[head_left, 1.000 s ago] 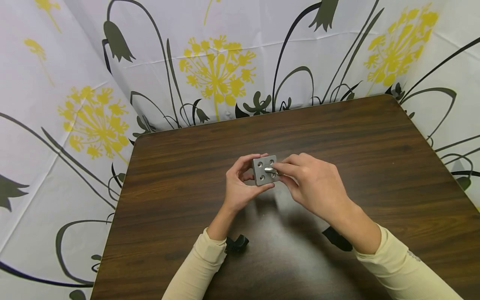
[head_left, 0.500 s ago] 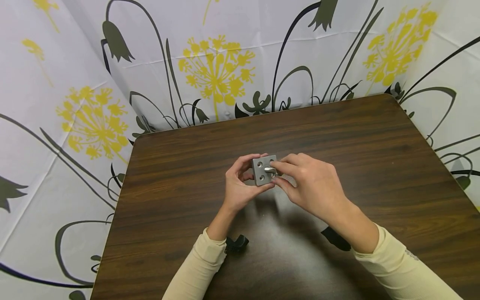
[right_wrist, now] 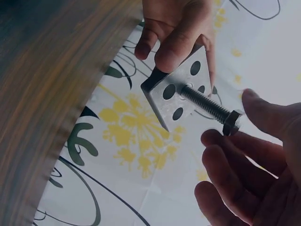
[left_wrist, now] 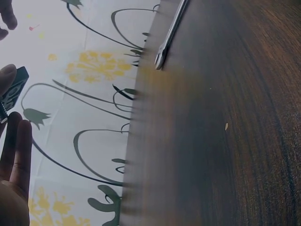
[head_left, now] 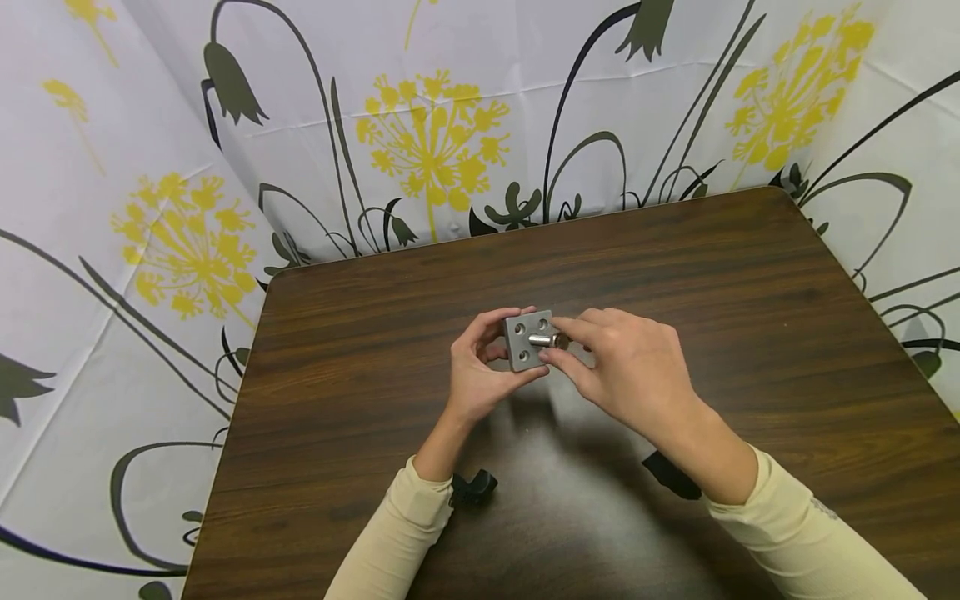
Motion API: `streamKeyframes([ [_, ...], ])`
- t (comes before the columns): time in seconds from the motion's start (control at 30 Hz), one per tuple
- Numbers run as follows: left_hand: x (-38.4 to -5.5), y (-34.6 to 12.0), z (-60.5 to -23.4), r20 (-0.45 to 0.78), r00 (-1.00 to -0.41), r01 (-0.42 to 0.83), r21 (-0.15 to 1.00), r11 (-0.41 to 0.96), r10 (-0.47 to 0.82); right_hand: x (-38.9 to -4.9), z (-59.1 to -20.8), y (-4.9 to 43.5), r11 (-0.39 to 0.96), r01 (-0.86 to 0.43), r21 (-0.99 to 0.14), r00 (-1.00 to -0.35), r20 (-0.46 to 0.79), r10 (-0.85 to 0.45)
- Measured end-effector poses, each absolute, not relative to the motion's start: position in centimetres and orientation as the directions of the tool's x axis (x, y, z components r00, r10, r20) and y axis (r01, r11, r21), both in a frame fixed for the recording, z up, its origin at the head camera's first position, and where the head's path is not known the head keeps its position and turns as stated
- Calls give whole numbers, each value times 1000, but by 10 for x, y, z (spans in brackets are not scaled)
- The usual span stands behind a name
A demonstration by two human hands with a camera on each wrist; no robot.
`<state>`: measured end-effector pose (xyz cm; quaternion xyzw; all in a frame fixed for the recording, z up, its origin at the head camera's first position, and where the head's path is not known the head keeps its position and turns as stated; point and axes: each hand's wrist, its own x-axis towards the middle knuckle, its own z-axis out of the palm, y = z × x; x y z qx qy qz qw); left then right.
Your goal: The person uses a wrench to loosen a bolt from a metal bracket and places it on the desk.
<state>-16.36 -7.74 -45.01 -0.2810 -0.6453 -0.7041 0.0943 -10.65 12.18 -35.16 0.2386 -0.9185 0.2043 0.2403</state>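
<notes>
My left hand point(head_left: 483, 375) holds a square grey metal plate point(head_left: 531, 323) by its edges above the table, fingers behind and thumb along the lower side. Several round holes surround the plate's middle, from which a silver hex-head bolt point(right_wrist: 207, 105) sticks out, threads showing between plate and head. Around the bolt head, my right hand point(head_left: 633, 362) has thumb and forefinger spread on either side; a gap shows there in the right wrist view. Only a corner of the plate point(left_wrist: 17, 89) and some fingers appear in the left wrist view.
A brown wood-grain table point(head_left: 360, 350) lies below, bordered by a white flower-patterned curtain point(head_left: 465, 50). In the left wrist view, a long silver metal tool point(left_wrist: 170, 35) with a widened end lies near the table's edge. Black wrist mounts point(head_left: 474, 487) sit by the sleeves.
My right thumb and forefinger have parted from their pinch on the bolt, so its head now shows between them. The left hand and plate have stayed in place.
</notes>
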Motion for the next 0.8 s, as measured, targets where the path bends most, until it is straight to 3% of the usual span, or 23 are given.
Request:
streamKeyframes([
  [0.63, -163, -77, -449, 512, -828, 487, 859, -157, 228, -107, -348, 122, 765, -586, -267, -753, 528, -393],
  [0.8, -164, -77, -448, 521, -821, 500, 853, -148, 233, -106, -348, 122, 809, -525, -265, -785, 517, -340],
])
